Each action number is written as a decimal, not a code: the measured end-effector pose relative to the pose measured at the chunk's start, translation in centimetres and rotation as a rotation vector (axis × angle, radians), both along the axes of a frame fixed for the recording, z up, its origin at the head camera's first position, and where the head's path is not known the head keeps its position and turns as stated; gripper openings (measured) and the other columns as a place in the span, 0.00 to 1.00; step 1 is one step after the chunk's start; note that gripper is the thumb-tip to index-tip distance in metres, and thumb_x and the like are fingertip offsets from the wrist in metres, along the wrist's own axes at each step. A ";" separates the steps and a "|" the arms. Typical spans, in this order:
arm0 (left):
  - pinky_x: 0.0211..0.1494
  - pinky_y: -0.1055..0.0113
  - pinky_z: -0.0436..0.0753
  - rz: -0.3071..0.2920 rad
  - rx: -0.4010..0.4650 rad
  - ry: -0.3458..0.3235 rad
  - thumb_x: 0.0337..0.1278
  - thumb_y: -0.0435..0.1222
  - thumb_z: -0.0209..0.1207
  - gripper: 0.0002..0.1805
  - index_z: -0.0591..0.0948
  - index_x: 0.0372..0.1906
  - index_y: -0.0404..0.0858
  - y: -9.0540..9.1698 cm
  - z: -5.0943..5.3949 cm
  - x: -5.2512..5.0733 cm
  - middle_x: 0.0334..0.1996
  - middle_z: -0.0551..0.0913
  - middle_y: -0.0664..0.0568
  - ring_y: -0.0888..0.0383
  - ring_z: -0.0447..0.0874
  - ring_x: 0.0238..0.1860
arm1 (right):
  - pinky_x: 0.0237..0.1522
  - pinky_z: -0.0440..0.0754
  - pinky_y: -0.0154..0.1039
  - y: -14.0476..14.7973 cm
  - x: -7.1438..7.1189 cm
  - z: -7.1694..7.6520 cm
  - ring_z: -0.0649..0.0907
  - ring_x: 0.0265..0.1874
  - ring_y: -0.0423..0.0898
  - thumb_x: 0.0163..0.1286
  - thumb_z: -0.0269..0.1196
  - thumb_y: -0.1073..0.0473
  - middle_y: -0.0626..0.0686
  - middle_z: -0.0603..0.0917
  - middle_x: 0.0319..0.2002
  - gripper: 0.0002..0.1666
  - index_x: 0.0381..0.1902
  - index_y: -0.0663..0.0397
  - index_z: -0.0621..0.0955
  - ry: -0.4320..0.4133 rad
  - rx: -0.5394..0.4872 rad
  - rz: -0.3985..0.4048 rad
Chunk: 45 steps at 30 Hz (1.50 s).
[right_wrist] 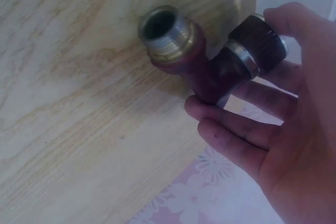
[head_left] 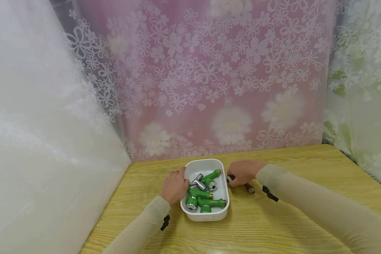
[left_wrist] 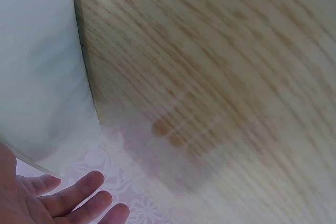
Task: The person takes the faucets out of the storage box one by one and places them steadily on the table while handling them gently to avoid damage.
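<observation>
My left hand point(head_left: 174, 186) holds the left rim of a white tub point(head_left: 206, 216), thumb over the edge. Its fingers point(left_wrist: 76, 195) are spread beside the tub wall in the left wrist view. Inside the tub lie three green taps point(head_left: 211, 203) with brass threaded ends, and a chrome tap point(head_left: 199, 182). Just right of the tub, my right hand point(head_left: 243, 172) pinches a dark red tap point(right_wrist: 207, 80) by its knob end, two fingertips under the body. The tap's open threaded end points away from the palm, close above the wood. In the head view the hand covers much of it.
The wood-grain table point(head_left: 273, 225) carries the tub near its back edge. A pink flowered curtain point(head_left: 216, 81) hangs behind. White sheeting point(head_left: 44, 141) borders the left side, and a green-patterned sheet point(head_left: 365, 91) hangs at the right.
</observation>
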<state>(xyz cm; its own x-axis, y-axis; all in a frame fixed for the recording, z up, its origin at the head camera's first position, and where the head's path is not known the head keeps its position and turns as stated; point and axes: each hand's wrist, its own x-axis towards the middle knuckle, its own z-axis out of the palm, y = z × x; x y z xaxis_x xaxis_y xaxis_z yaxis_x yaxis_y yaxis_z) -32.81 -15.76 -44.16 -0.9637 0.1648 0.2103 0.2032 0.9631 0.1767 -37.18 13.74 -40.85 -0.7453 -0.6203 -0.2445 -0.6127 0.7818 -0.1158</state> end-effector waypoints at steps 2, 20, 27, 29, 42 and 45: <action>0.50 0.47 0.84 0.000 -0.002 -0.001 0.72 0.42 0.52 0.27 0.68 0.72 0.41 0.0 0.0 0.0 0.57 0.81 0.42 0.46 0.79 0.58 | 0.31 0.69 0.40 0.1 0.1 -0.2 0.72 0.23 0.40 0.69 0.64 0.44 0.43 0.76 0.25 0.13 0.28 0.41 0.79 0.004 -0.008 0.006; 0.48 0.48 0.84 -0.006 0.003 0.013 0.71 0.42 0.51 0.27 0.68 0.72 0.42 -0.1 -0.5 -0.2 0.56 0.82 0.42 0.47 0.80 0.57 | 0.33 0.71 0.39 0.9 0.0 -0.8 0.73 0.28 0.39 0.71 0.65 0.52 0.41 0.78 0.30 0.04 0.37 0.43 0.83 -0.015 -0.079 0.067; 0.48 0.48 0.84 0.001 0.000 0.015 0.71 0.42 0.52 0.27 0.69 0.71 0.42 -0.2 -0.5 -0.1 0.54 0.82 0.42 0.47 0.80 0.56 | 0.34 0.72 0.40 0.4 0.2 -0.9 0.74 0.27 0.39 0.72 0.64 0.52 0.42 0.78 0.30 0.06 0.37 0.46 0.83 0.028 -0.065 0.058; 0.48 0.48 0.84 -0.001 0.004 0.018 0.70 0.42 0.52 0.27 0.69 0.71 0.42 -0.2 -0.4 0.0 0.54 0.82 0.42 0.46 0.80 0.55 | 0.34 0.72 0.40 0.3 0.2 -1.0 0.74 0.27 0.40 0.73 0.64 0.51 0.42 0.78 0.30 0.07 0.38 0.47 0.84 0.033 -0.060 0.043; 0.50 0.46 0.83 0.012 0.002 0.021 0.70 0.43 0.52 0.28 0.69 0.72 0.42 -0.2 -0.3 -0.1 0.55 0.82 0.41 0.45 0.80 0.57 | 0.33 0.71 0.40 0.1 0.0 -0.9 0.74 0.26 0.39 0.73 0.64 0.51 0.42 0.78 0.28 0.07 0.36 0.47 0.83 0.054 -0.080 0.046; 0.49 0.46 0.83 0.011 0.001 0.015 0.70 0.43 0.52 0.28 0.69 0.72 0.42 -0.1 -0.3 0.0 0.55 0.82 0.41 0.45 0.80 0.57 | 0.33 0.71 0.40 0.1 0.0 -1.0 0.74 0.26 0.40 0.73 0.63 0.52 0.43 0.79 0.30 0.07 0.38 0.48 0.83 0.044 -0.081 0.045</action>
